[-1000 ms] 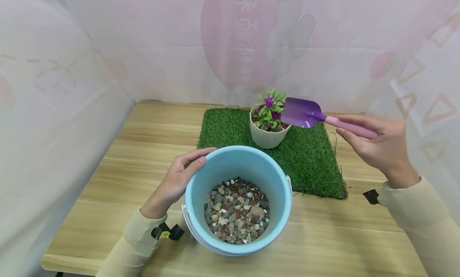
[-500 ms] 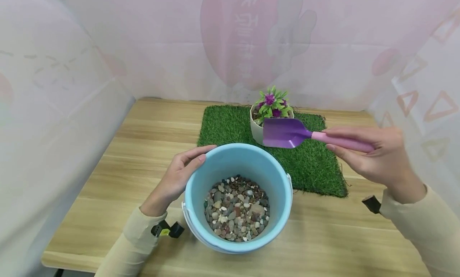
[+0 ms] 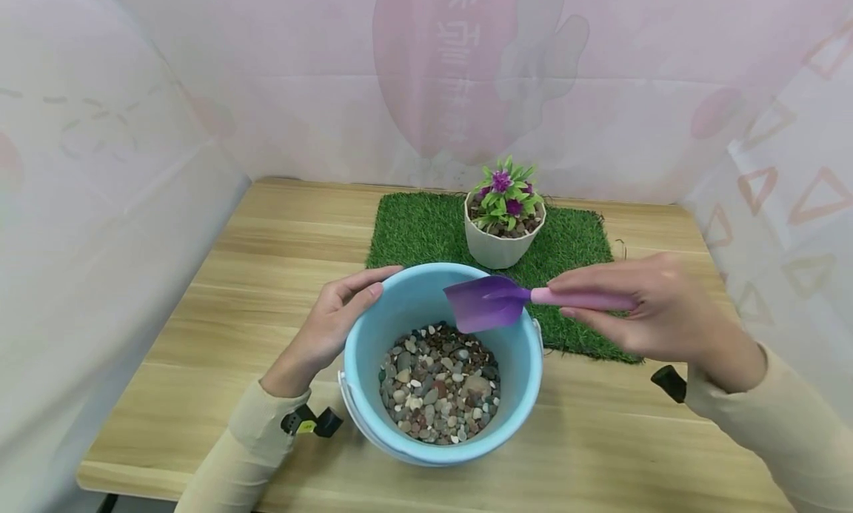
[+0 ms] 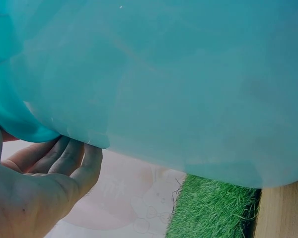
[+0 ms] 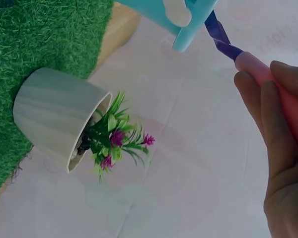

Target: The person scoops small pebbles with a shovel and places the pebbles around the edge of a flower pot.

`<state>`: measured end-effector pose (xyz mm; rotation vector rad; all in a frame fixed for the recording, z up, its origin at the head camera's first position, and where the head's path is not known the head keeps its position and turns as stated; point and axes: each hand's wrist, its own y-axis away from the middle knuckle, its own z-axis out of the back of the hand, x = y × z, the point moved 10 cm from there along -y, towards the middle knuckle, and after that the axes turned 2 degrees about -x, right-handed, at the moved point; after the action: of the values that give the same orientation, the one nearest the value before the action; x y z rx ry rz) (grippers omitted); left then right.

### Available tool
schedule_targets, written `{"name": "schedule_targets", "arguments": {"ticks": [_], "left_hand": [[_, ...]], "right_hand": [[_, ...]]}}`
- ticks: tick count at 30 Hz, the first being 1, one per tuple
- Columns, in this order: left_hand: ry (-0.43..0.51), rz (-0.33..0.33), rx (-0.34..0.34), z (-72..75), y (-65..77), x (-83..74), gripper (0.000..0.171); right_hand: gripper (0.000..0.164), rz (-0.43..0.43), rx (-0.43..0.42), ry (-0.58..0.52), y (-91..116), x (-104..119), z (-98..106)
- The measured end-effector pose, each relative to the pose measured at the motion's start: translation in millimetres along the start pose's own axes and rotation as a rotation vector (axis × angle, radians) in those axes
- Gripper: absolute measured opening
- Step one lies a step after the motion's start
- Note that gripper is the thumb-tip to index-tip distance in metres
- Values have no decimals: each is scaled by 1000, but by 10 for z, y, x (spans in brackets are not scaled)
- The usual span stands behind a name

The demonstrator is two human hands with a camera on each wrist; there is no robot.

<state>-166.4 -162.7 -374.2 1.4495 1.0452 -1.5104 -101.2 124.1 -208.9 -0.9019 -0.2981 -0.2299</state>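
A light blue bucket point(image 3: 526, 394) stands on the wooden table with pebbles point(image 3: 436, 387) of mixed colours in its bottom. At its upper left rim is my left hand point(image 3: 329, 324), thumb over the edge and fingers along the outer wall; the left wrist view shows those fingers against the bucket wall point(image 4: 164, 89). My right hand point(image 3: 640, 309) grips the pink handle of a trowel point(image 3: 489, 303). Its purple blade hangs over the bucket's opening, above the pebbles, and carries nothing visible. In the right wrist view the thumb and fingers close round the handle point(image 5: 258, 69).
Behind the bucket, a green artificial grass mat point(image 3: 416, 232) lies on the table point(image 3: 266, 276). On the mat stands a white pot point(image 3: 500, 248) holding a plant point(image 3: 503, 195) with purple flowers and small stones. Printed cloth walls point(image 3: 300, 121) enclose the back and sides.
My right hand has brought the trowel left and toward me, from beside the flower pot to over the bucket. My left hand has stayed at the bucket's rim.
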Motion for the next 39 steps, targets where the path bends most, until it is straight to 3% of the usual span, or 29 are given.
{"name": "schedule_targets", "arguments": {"ticks": [6, 11, 17, 24, 35, 39], "left_hand": [[0, 1, 3, -2, -5, -7, 44], [6, -2, 4, 3, -5, -9, 44], [11, -2, 5, 1, 0, 6, 44], [7, -3, 2, 2, 3, 14, 44], [5, -4, 1, 11, -5, 10, 43], [0, -5, 2, 7, 0, 8, 43]], "right_hand": [[20, -62, 164, 65, -36, -51, -223], [37, -157, 229, 39, -43, -131, -411], [29, -236, 305, 30, -53, -219, -638], [20, -379, 457, 0, -46, -337, -926], [12, -485, 581, 16, -55, -465, -1250], [12, -487, 594, 37, -82, -509, -1346]]}}
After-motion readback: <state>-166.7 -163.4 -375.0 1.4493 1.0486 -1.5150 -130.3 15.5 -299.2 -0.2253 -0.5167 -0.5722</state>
